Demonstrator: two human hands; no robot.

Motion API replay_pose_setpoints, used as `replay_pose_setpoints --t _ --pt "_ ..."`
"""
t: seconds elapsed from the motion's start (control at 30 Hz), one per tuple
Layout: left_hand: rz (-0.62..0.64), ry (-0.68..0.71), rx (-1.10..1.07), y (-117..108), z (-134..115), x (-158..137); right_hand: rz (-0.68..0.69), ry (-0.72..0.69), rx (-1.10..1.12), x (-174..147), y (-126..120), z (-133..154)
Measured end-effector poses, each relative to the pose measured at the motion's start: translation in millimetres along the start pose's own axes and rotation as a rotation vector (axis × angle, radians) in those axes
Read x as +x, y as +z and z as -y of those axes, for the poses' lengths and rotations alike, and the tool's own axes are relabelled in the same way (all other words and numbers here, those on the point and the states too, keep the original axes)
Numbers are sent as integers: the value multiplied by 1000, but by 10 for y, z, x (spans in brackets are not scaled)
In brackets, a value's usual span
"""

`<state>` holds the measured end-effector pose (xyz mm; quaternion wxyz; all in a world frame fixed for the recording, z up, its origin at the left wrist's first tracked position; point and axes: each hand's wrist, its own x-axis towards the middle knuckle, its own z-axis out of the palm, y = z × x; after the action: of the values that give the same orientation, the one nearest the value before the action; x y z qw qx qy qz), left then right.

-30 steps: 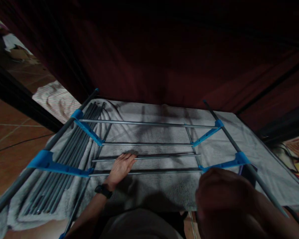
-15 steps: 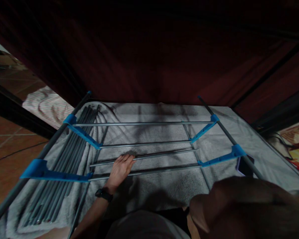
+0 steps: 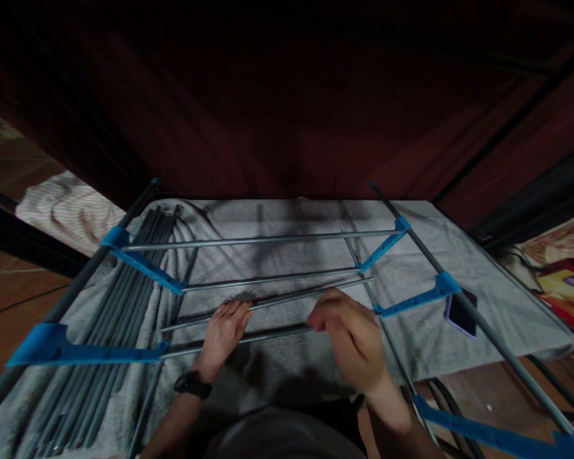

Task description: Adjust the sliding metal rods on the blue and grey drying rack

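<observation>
My left hand (image 3: 224, 333), with a dark watch (image 3: 192, 386) on its wrist, rests on a loose grey metal tube (image 3: 287, 298), its fingers curled over it. That tube lies slightly slanted inside a frame of grey tubes joined by blue plastic brackets (image 3: 146, 266). Its right end passes over the frame's right inner leg. My right hand (image 3: 354, 341) is above the right part of the frame, near the front crossbar (image 3: 275, 333). Motion blurs its bent fingers, and whether it touches or holds anything is unclear.
Several loose tubes (image 3: 110, 312) lie side by side on the grey blanket (image 3: 296, 220) at the left. A phone (image 3: 462, 312) lies partly under the frame's right side tube. A dark red curtain-like surface (image 3: 287, 127) rises behind. A striped cloth (image 3: 71, 210) is at the far left.
My right hand has come from the blurred lower right corner in over the frame's right side. My left hand stays on the loose tube. The view has shifted slightly, uncovering the phone and another bracket.
</observation>
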<state>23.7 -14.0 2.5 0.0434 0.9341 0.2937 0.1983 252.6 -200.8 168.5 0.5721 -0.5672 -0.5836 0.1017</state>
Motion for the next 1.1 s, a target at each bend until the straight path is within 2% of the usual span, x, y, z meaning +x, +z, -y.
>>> replay_pose_setpoints --t 0.03,0.07,0.17,0.23,0.3,0.37,0.43,0.53,0.7,0.87,1.1 --pt "-6 4 9 -11 -2 4 -24 85 16 -30 22 -239" --pt "-11 6 16 -24 -4 8 -70 238 24 -94 35 -499" --pt "-17 16 12 -66 -6 26 -360 625 42 -403 -11 -1252" --pt "-11 21 -4 -89 5 37 -590 795 154 -589 -105 -1604" --pt "5 25 -22 -108 28 44 -753 891 314 -680 -205 -1800" --pt "25 33 -39 -123 59 42 -785 908 517 -670 -278 -1885" --pt "40 38 -51 -134 96 31 -756 874 687 -598 -312 -1925" --pt "50 25 -49 -132 160 -3 -804 818 798 -483 -319 -1985" --pt "60 -10 -85 -63 278 -69 -844 790 858 -441 -304 -2114" --pt "89 -76 -67 -26 376 -99 -918 856 832 -496 -311 -2234" --pt "92 -60 -59 -127 322 -57 -887 899 844 -542 -371 -2338"
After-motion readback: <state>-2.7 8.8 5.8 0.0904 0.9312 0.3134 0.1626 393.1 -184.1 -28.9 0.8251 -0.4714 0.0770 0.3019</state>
